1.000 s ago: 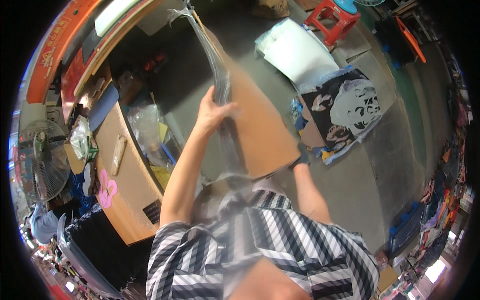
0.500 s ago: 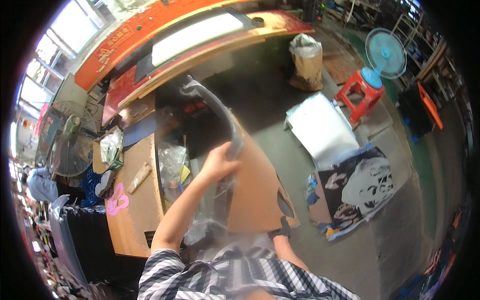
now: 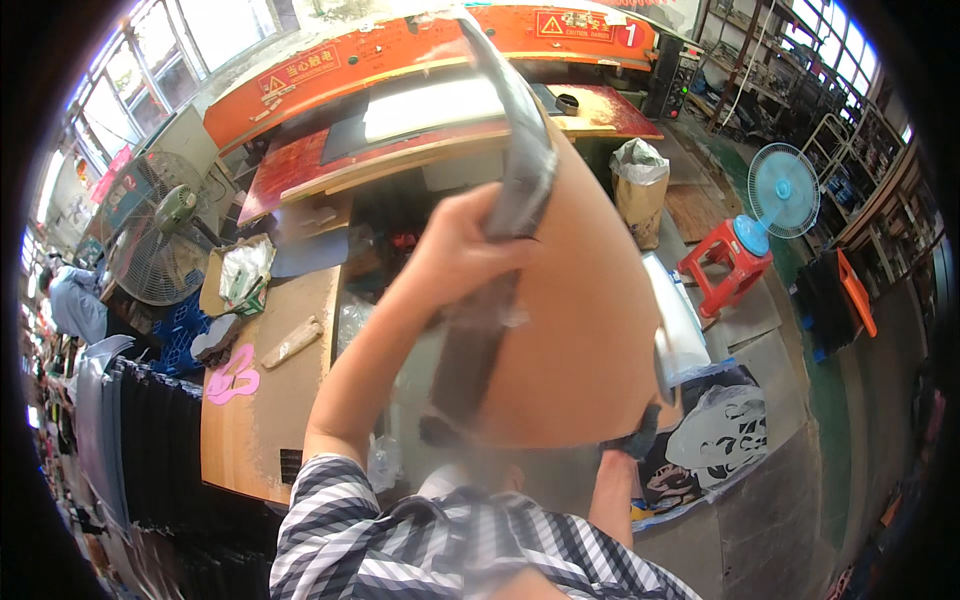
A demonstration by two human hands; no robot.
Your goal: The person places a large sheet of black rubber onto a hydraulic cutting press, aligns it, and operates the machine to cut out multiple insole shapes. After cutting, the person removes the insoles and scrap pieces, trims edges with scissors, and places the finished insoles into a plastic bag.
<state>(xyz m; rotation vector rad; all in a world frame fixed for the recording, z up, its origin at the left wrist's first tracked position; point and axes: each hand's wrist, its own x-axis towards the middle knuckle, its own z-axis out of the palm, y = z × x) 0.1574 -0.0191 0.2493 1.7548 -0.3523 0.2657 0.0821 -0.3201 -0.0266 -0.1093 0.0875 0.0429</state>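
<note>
A large brown board (image 3: 590,320) stands upright before me, its top leaning away. Along its left side runs a thick dark edge (image 3: 468,360), with clear film loosely about it in places. My left hand (image 3: 470,240) is closed around that edge, about halfway up, thumb toward the brown face. At the lower right corner, my right hand (image 3: 637,435), in a dark glove, grips the board. Its fingers are partly hidden by the corner. Motion blurs the board's upper end and lower left corner.
Ahead is an orange machine (image 3: 400,75) with a red worktable (image 3: 285,175). A wooden table (image 3: 270,430) at left holds pink cutouts (image 3: 233,375) and a box (image 3: 240,275). Right are a red stool (image 3: 722,265), a blue fan (image 3: 783,190), a paper sack (image 3: 640,195) and a patterned black sheet (image 3: 715,435).
The board has been lifted and swung upward, and now covers more of the view. Both hands keep their hold; the left has risen and the right has shifted rightward. My view has tilted up.
</note>
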